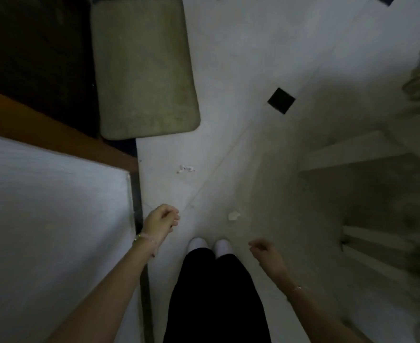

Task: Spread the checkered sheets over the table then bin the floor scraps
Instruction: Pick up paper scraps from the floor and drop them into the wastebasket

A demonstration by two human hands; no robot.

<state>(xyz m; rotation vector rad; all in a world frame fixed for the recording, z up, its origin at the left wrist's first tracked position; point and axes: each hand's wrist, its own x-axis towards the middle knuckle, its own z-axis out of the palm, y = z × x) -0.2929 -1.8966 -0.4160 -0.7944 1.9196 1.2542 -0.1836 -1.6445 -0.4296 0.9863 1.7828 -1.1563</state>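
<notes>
Now, scraps: one pale scrap (233, 215) lies on the floor (241, 70) just ahead of the shoes (197, 243); a smaller cluster (186, 168) lies farther on, near the counter (55, 206) corner.
Risk: dim light on pale tile could hide the small bits, so some may get missed.
Fingers: left hand (160, 220) and right hand (266, 251) hang loosely curled, holding nothing, apart from both scraps.

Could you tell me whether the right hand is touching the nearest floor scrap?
Apart: head view shows bare floor between the right hand and the scrap.
</notes>
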